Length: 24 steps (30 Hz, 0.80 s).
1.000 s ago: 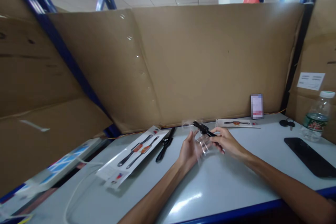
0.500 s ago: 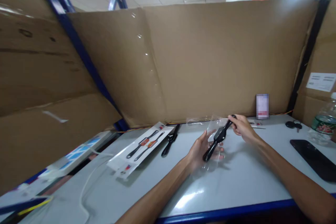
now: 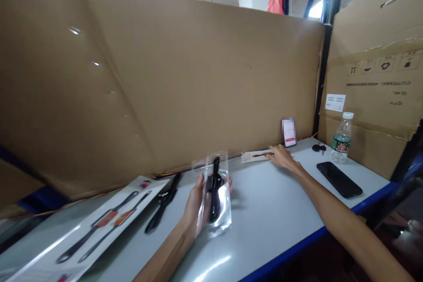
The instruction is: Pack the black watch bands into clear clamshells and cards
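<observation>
– Where is the black tool placed?
– In the lower middle of the frame, above the table. It is held almost upright within a clear plastic pack by the left hand; the pack is gripped between thumb and fingers at its two sides, presumably so that tool and plastic are supported together.
– How is its look described?
– Glossy black, with two slim handles joined by a wider middle. The plastic is streaked with glare; whether a layer covers the tool's front cannot be told.
– And the right hand?
– It is stretched right of centre, its fingers laid at the right end of a small printed card; whether the card is pinched cannot be told.
– Further out?
– At lower left, a second tool is laid beside a large printed card. At right, a standing phone is leaned on the cardboard, probably for reading; a flat phone, keys and a bottle are set aside, likely to leave elbow room.
</observation>
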{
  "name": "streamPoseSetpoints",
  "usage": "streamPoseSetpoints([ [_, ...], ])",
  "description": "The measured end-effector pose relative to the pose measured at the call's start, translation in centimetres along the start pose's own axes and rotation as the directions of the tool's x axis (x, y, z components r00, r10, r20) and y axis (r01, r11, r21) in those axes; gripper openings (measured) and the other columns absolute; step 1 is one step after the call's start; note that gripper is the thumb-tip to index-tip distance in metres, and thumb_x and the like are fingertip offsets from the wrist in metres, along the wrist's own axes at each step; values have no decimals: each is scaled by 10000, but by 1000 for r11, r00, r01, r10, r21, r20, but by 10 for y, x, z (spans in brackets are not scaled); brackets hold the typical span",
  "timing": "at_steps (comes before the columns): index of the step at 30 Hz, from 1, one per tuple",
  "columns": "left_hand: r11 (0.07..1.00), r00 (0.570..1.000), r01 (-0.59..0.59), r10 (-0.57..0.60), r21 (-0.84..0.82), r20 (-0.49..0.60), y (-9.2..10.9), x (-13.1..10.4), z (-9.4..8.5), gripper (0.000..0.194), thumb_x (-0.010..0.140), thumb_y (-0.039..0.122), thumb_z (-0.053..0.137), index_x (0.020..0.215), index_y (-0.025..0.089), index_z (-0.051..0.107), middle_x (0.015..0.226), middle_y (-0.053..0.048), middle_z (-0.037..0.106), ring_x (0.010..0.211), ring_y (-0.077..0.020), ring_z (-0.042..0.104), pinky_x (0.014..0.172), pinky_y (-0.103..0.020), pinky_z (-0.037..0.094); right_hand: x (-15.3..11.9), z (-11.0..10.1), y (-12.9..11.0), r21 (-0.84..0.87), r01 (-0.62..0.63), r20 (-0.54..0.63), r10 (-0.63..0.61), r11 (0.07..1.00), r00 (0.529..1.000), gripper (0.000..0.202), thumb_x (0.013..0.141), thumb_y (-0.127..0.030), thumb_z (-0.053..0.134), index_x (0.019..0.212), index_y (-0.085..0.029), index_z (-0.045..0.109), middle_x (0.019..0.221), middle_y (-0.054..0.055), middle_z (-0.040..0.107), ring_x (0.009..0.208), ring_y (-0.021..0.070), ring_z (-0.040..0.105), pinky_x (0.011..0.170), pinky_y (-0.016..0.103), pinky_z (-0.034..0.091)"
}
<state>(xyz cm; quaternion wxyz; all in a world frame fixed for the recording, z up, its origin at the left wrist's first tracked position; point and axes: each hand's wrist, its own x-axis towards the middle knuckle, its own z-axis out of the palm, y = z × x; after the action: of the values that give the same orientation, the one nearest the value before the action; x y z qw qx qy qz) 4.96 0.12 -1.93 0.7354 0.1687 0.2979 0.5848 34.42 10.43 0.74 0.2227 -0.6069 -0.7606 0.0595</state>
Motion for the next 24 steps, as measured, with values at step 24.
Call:
streamPoseSetpoints([
  [24,939,956,-283,261,-195,-133,47,-7,4,556,1023,467,285,1446,148,453,1121,-196,713,966,-307,741,859,-535,607,-2,-25,18,-147,-97,301,138,984,943,459,647,-475,804,942,-130,741,1027,139,707,892,256,649,663,282,430],
])
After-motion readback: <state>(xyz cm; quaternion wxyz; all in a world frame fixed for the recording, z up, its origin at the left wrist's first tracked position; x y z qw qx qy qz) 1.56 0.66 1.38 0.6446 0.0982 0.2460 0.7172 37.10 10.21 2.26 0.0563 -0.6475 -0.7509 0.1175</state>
